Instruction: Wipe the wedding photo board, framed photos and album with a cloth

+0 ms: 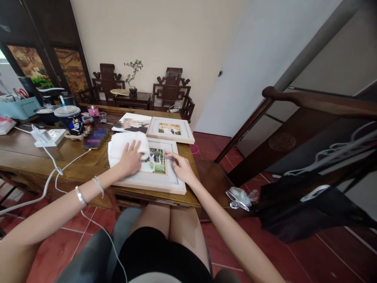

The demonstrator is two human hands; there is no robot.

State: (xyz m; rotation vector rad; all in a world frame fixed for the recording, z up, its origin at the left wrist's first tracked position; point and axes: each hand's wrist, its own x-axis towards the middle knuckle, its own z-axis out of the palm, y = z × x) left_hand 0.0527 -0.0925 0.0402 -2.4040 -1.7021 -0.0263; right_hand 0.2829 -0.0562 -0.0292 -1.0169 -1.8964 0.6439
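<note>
A picture frame (176, 181) with a pale wooden border and a light mat lies flat at the table's near edge. Inside it is a photo (160, 165) showing figures in white and dark clothes on green grass. Spread over its upper left part is a white cloth (125, 142) with a scalloped edge. My left hand (131, 159) lies on the cloth with its fingers apart, pressing it against the frame and covering part of the photo. My right hand (180, 167) rests at the frame's right side, index finger stretched toward the photo and other fingers loosely bent.
Behind lie a second picture frame (185, 129) and a photo print (135, 121). To the left are a phone (96, 138) on a cable, a lidded cup (69, 116), a power strip (50, 137) and a blue box (22, 108). A wooden chair (271, 145) stands to the right.
</note>
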